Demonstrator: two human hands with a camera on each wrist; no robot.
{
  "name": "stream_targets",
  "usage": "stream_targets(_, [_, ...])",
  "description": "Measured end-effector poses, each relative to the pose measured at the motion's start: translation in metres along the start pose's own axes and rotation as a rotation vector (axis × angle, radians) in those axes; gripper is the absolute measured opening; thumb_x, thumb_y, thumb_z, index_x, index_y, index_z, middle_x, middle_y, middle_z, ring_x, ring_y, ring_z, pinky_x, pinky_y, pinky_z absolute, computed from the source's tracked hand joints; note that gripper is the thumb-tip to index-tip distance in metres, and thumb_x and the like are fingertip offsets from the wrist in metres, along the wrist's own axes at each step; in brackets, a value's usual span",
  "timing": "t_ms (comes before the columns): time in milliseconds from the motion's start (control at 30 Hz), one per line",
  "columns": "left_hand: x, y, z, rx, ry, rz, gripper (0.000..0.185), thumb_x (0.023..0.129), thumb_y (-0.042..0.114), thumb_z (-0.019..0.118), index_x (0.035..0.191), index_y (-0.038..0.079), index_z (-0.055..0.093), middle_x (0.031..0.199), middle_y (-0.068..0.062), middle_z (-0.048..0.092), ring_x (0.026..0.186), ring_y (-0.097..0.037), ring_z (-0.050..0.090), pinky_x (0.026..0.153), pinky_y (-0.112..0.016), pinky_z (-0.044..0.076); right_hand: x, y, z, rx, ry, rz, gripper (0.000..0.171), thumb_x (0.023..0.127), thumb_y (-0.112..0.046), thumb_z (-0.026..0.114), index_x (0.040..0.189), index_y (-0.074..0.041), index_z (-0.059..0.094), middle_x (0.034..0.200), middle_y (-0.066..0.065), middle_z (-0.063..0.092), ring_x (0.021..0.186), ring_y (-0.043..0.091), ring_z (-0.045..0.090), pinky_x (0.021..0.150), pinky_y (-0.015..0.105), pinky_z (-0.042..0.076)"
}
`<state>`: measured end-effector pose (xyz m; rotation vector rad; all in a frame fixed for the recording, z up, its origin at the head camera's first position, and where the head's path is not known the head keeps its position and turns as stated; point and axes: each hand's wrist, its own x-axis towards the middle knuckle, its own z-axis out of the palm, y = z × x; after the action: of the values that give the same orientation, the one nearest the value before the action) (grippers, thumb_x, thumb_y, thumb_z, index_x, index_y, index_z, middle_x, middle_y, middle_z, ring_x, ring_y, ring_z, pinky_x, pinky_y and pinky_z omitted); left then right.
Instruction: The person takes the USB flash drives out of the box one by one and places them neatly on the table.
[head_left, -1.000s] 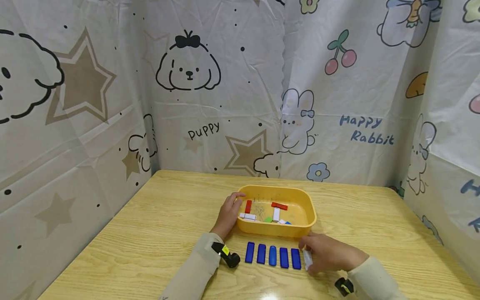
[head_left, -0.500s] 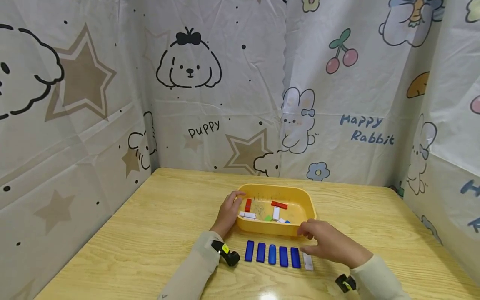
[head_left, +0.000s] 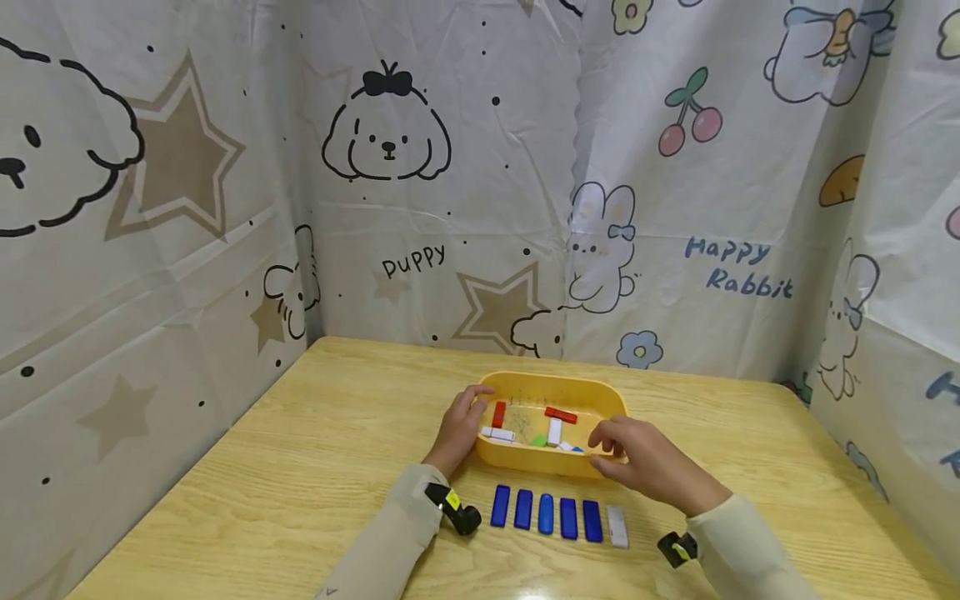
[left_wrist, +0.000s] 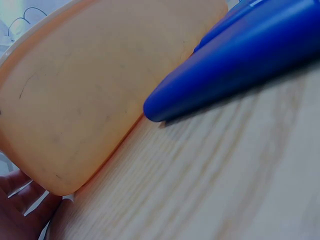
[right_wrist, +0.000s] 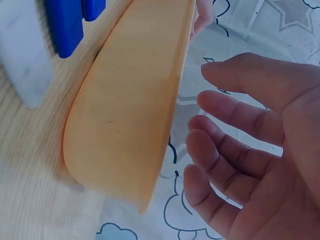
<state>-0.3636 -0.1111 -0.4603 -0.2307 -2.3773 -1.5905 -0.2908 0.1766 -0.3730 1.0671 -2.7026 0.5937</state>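
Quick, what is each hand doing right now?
Left hand: grips the yellow tray's left rim.
Right hand: open, empty, over the tray's right edge.

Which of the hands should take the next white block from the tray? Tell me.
Probably the right hand: it hovers open above the yellow tray, near the white block, holding nothing. The left hand grips the tray's rim.
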Motion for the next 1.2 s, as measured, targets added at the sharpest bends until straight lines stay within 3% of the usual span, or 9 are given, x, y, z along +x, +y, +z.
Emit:
stream_targets(267, [0.000, 0.000, 0.000, 0.002, 0.006, 0.004, 0.029, 0.100, 0.024, 0.041, 0.120, 0.017, 0.060, 0.130, -0.012, 0.053, 0.123, -0.031, 0.048, 0.104, -0.053, 0.035, 0.024, 0.006, 0.009, -0.012, -0.002, 0.036, 0.010, 0.084, -0.012, 0.072, 0.092, -0.012, 0.067, 0.083, -0.007, 0.058, 0.074, 0.016, 0.054, 0.066, 0.025, 0.048])
stream_targets(600, [-0.003, 0.001, -0.001, -0.012, 0.003, -0.013, 0.030, 0.099, 0.026, 0.042, 0.121, 0.015, 0.059, 0.130, -0.012, 0.053, 0.123, -0.032, 0.048, 0.104, -0.053, 0.034, 0.051, 0.024, 0.032, 0.053, -0.049, 0.096, 0.017, 0.082, -0.010, 0.074, 0.097, -0.006, 0.067, 0.078, -0.002, 0.054, 0.070, 0.016, 0.048, 0.063, 0.028, 0.044])
stream_targets(767, [-0.002, 0.001, 0.000, -0.006, -0.005, -0.006, 0.030, 0.099, 0.026, 0.041, 0.122, 0.015, 0.059, 0.130, -0.012, 0.052, 0.123, -0.031, 0.048, 0.103, -0.054, 0.035, 0.060, 0.028, 0.040, 0.062, -0.060, 0.165, 0.021, 0.080, -0.013, 0.077, 0.096, -0.006, 0.066, 0.077, 0.004, 0.055, 0.068, 0.015, 0.046, 0.062, 0.029, 0.041])
stream_targets(933, [-0.001, 0.002, 0.000, -0.002, 0.004, 0.007, 0.028, 0.100, 0.025, 0.041, 0.120, 0.017, 0.059, 0.129, -0.011, 0.053, 0.121, -0.031, 0.049, 0.102, -0.053, 0.036, 0.068, 0.027, 0.044, 0.082, -0.096, 0.234, 0.025, 0.079, -0.015, 0.079, 0.100, -0.008, 0.067, 0.083, 0.007, 0.059, 0.072, 0.017, 0.049, 0.066, 0.031, 0.045])
stream_targets(1200, [-0.002, 0.003, 0.000, -0.015, 0.005, 0.000, 0.028, 0.100, 0.023, 0.041, 0.120, 0.016, 0.060, 0.129, -0.012, 0.053, 0.121, -0.031, 0.049, 0.102, -0.053, 0.036, 0.073, 0.031, 0.052, 0.073, -0.121, 0.255, 0.026, 0.078, -0.015, 0.080, 0.101, -0.011, 0.068, 0.095, 0.005, 0.061, 0.078, 0.018, 0.054, 0.076, 0.035, 0.050])
